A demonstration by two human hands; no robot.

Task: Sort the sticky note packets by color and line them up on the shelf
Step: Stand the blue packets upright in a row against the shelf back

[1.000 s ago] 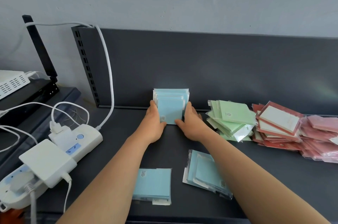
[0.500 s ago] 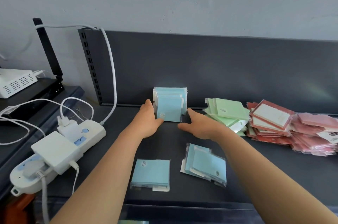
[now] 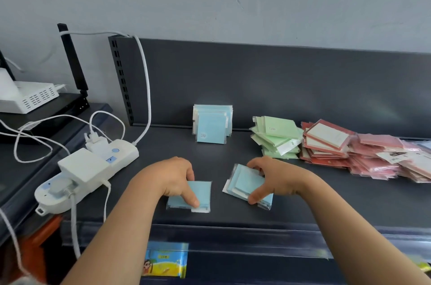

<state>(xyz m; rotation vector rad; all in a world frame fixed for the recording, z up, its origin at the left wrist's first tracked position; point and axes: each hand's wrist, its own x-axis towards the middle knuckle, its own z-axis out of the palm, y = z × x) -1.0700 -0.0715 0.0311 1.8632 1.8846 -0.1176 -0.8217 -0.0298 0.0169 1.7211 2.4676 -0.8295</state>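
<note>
Several blue sticky note packets (image 3: 211, 126) stand upright in a row against the dark back panel of the shelf (image 3: 303, 203). Near the front edge lie two more lots of blue packets. My left hand (image 3: 173, 176) grips the left blue packet (image 3: 202, 193), thumb on top. My right hand (image 3: 270, 178) grips the small right blue stack (image 3: 243, 182) between thumb and fingers. To the right sit a green packet pile (image 3: 277, 136), then a red packet pile (image 3: 326, 145) and a pink packet pile (image 3: 382, 156).
A white power strip (image 3: 91, 168) with plugs and white cables lies at the shelf's left end. A white box (image 3: 28, 97) and a black antenna (image 3: 72, 58) stand further left. A colourful packet (image 3: 165, 260) shows on the level below.
Both hands let go of the upright blue row at the back and came toward me. Each now grips one of the blue packet lots lying near the front edge.
</note>
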